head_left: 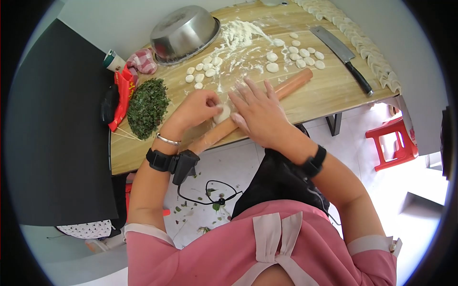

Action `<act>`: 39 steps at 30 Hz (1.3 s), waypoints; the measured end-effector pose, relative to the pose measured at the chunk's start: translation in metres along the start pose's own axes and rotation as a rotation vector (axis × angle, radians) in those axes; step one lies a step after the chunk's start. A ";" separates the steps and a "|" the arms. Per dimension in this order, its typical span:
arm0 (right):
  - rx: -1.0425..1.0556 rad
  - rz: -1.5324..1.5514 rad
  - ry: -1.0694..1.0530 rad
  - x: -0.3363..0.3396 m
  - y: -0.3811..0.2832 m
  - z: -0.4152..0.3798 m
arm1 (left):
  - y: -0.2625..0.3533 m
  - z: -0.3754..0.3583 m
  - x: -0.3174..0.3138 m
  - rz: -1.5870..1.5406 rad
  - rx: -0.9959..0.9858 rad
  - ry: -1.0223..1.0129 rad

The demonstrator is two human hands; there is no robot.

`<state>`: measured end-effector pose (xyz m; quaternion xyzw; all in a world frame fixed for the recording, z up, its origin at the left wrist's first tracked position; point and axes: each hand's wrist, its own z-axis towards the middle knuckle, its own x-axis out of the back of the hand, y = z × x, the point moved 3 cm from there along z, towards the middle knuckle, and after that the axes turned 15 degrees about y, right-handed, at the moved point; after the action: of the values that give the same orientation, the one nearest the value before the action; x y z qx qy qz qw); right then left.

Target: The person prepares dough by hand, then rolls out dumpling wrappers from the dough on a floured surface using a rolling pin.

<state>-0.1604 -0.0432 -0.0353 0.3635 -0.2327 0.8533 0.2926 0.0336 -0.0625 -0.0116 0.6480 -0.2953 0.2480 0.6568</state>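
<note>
A wooden rolling pin point(293, 83) lies diagonally along the near part of the wooden table. On its middle rests my right hand point(257, 110), palm down with the fingers stretched out. Just left of it, a flat dough round point(222, 114) lies against the far side of the pin. My left hand point(199, 108) pinches the edge of this round between thumb and curled fingers. Small dough pieces point(210, 73) sit beyond my left hand, and more dough pieces point(272, 67) lie beyond my right hand. Loose flour point(238, 35) is spread behind them.
An upturned metal bowl point(183, 35) stands at the back left. Chopped greens point(148, 107) lie at the left, beside a red packet point(125, 93). A cleaver point(334, 44) and a row of folded dumplings point(365, 47) are at the right. A red stool point(393, 143) stands on the floor.
</note>
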 end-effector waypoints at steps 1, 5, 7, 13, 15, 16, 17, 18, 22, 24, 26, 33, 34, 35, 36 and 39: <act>0.022 -0.030 -0.009 0.007 -0.001 -0.010 | -0.004 -0.004 -0.005 -0.002 0.001 -0.002; -0.007 -0.016 -0.001 0.019 -0.004 -0.022 | -0.008 -0.018 -0.005 -0.036 0.107 0.209; -0.032 -0.049 0.003 0.012 -0.003 -0.015 | -0.007 -0.022 -0.006 0.018 0.118 0.183; -0.042 -0.129 -0.003 -0.029 0.002 0.030 | 0.003 -0.015 0.001 -0.231 0.219 0.158; -0.055 -0.135 -0.073 -0.039 0.005 0.048 | -0.004 -0.004 0.004 -0.143 0.237 0.089; -0.064 -0.141 -0.142 -0.043 0.007 0.054 | -0.005 0.000 0.004 -0.144 0.239 0.087; -0.065 -0.139 -0.145 -0.045 0.007 0.058 | -0.005 0.003 0.005 -0.070 0.148 0.071; -0.066 -0.136 -0.159 -0.047 0.008 0.061 | -0.003 0.006 0.006 0.004 0.056 0.057; -0.073 -0.055 -0.074 -0.032 0.003 0.043 | -0.010 0.012 0.004 -0.032 0.031 -0.061; -0.054 -0.045 -0.038 -0.019 0.000 0.024 | -0.003 0.010 0.003 0.155 0.011 -0.120; -0.037 -0.033 0.000 -0.003 -0.003 0.001 | -0.009 0.002 -0.002 0.027 0.058 0.008; -0.038 -0.071 -0.011 0.007 -0.006 -0.014 | -0.014 -0.026 0.001 -0.040 0.056 0.115; -0.051 -0.083 -0.012 0.001 -0.005 -0.006 | -0.014 -0.025 0.001 -0.037 0.053 0.118; -0.050 -0.083 -0.008 -0.005 -0.004 0.002 | -0.014 -0.024 0.000 -0.096 0.046 0.150; -0.067 -0.064 -0.014 -0.012 -0.001 0.010 | -0.013 -0.022 0.000 -0.157 0.040 0.182; -0.070 -0.067 -0.040 -0.029 0.004 0.033 | -0.006 -0.015 0.002 -0.247 0.216 0.171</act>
<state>-0.1306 -0.0753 -0.0376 0.3778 -0.2559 0.8268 0.3289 0.0402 -0.0474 -0.0138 0.7226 -0.1283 0.2499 0.6316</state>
